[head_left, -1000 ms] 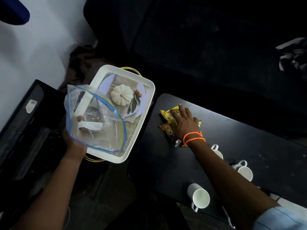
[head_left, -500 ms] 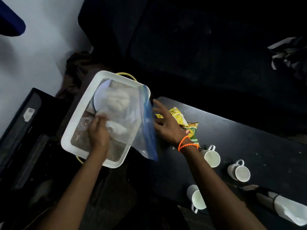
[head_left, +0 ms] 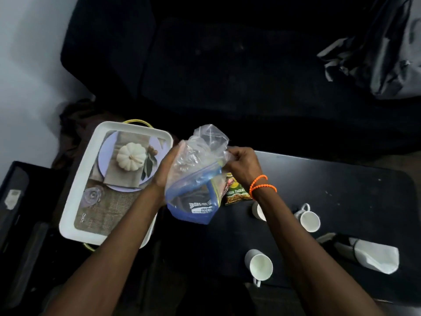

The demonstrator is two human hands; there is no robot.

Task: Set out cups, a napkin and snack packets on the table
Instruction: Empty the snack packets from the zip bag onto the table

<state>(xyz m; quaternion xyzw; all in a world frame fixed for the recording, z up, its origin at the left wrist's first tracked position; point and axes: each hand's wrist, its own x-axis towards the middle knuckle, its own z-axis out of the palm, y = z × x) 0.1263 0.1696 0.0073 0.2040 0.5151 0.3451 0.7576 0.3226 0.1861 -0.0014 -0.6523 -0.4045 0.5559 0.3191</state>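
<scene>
Both hands hold a clear zip bag with a blue seal above the left end of the black table. My left hand grips its left side; my right hand, with orange bracelets, pinches its upper right edge. Snack packets lie on the table just behind the bag, partly hidden. Three white cups stand on the table: one near the front edge, one to the right, one mostly behind my right forearm. A rolled white napkin lies at the right front.
A white tray with a pumpkin picture stands left of the table, beside a black box. A dark sofa runs behind, with a grey bag on its right end.
My left hand has lifted the zip bag off the tray and carried it right over the table. My right hand left the snack packets and took hold of the bag's upper edge.
</scene>
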